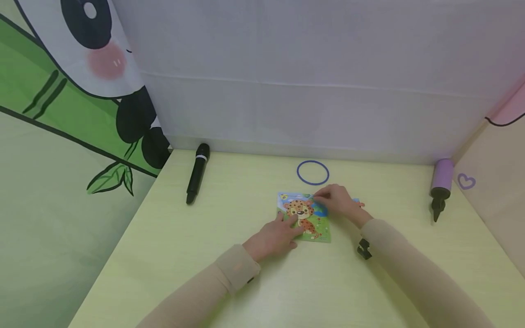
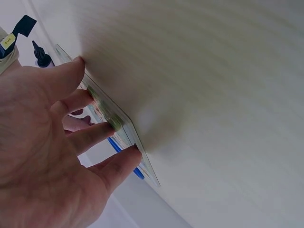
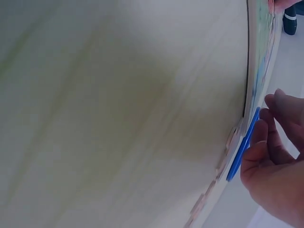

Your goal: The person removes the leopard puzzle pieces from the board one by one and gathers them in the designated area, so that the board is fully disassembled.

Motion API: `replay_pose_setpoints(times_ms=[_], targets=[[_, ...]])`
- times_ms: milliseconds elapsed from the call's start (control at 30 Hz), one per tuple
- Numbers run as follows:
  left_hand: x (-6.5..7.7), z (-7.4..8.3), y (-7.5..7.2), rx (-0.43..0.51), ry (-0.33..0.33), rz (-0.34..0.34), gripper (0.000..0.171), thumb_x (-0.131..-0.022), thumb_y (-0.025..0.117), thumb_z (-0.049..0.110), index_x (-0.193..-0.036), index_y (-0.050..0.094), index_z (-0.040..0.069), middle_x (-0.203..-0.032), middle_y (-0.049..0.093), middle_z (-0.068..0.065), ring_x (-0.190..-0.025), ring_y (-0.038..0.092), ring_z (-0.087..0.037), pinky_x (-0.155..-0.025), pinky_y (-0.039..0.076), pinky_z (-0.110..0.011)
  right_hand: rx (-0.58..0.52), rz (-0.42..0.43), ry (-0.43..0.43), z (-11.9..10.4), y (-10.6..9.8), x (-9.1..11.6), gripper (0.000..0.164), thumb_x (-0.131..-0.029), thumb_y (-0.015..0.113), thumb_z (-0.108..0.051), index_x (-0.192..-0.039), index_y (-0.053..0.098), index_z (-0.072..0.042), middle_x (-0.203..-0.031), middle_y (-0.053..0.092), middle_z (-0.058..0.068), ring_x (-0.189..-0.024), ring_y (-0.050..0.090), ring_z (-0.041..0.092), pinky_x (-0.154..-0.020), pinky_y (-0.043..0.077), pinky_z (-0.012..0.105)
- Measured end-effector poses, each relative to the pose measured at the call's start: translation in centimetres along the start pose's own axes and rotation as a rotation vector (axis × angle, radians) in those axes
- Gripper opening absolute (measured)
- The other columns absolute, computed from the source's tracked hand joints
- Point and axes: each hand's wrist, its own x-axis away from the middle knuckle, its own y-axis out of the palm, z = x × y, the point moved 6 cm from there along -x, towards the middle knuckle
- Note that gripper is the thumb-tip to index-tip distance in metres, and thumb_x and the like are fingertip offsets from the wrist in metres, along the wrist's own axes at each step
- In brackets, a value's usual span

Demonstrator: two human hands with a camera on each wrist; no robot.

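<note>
A flat jigsaw puzzle (image 1: 321, 231) with a spotted leopard cub on green grass lies on the table. My left hand (image 1: 274, 236) rests on its lower left part, fingers spread; in the left wrist view, fingertips (image 2: 129, 159) touch the board near its edge. Over the puzzle's upper right corner is my right hand (image 1: 337, 200), thumb and fingers bent with their tips close together. Whether a small piece is between those tips is hidden. Loose puzzle pieces (image 3: 203, 202) lie beside the board under the right hand, mostly covered in the head view.
Behind the puzzle lies a blue ring (image 1: 313, 172). A black microphone (image 1: 198, 173) is at the back left of the table. At the back right is a purple hand pump (image 1: 442, 182) with a black nozzle. A pale cloth wall (image 1: 287, 114) rises behind the table.
</note>
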Motion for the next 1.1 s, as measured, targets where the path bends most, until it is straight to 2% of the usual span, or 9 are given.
replay_pose_setpoints(times_ms=[233,367,733,933,1100], targets=[[0.1,0.1,-0.2,-0.013,0.01,0.008,0.05,-0.097,0.055,0.038,-0.144,0.043,0.029,-0.15,0.03,-0.008,-0.13,0.032,-0.046,-0.084,0.052,-0.039,0.02,-0.018,-0.014,-1.0,0.7,-0.4,0.016,-0.089,0.068,-0.015,-0.1,0.074,-0.005,-0.096,0.07,0.007,-0.091,0.062,0.023,-0.082,0.05,0.04],[0.1,0.2,-0.3,-0.007,0.013,0.011,0.049,-0.096,0.055,0.037,-0.143,0.044,0.029,-0.149,0.032,-0.009,-0.13,0.032,-0.046,-0.083,0.053,-0.038,0.022,-0.04,0.013,-0.7,1.1,-0.8,0.016,-0.09,0.068,-0.017,-0.102,0.074,-0.008,-0.095,0.07,0.004,-0.088,0.063,0.019,-0.081,0.051,0.037],[-0.1,0.2,-0.7,-0.019,0.003,0.001,0.051,-0.097,0.055,0.038,-0.145,0.042,0.029,-0.15,0.031,-0.01,-0.13,0.032,-0.047,-0.084,0.052,-0.038,0.063,-0.041,-0.007,-0.4,1.0,-1.6,0.015,-0.091,0.066,-0.016,-0.1,0.074,-0.008,-0.09,0.07,0.001,-0.083,0.063,0.016,-0.077,0.052,0.035],[-0.7,0.3,-0.9,-0.023,0.0,0.01,0.049,-0.097,0.055,0.037,-0.144,0.044,0.028,-0.149,0.032,-0.01,-0.129,0.033,-0.047,-0.083,0.053,-0.039,0.058,-0.079,-0.061,-0.3,0.9,-2.2,0.012,-0.09,0.068,-0.017,-0.097,0.075,-0.01,-0.089,0.069,-0.001,-0.081,0.062,0.013,-0.075,0.052,0.032],[-1.2,0.3,-0.7,-0.034,-0.002,0.018,0.049,-0.097,0.055,0.037,-0.144,0.044,0.029,-0.148,0.032,-0.01,-0.129,0.033,-0.047,-0.082,0.053,-0.038,0.08,-0.108,-0.157,-0.5,0.7,-2.6,0.01,-0.09,0.068,-0.017,-0.094,0.075,-0.01,-0.082,0.066,-0.006,-0.073,0.057,0.012,-0.067,0.049,0.03]])
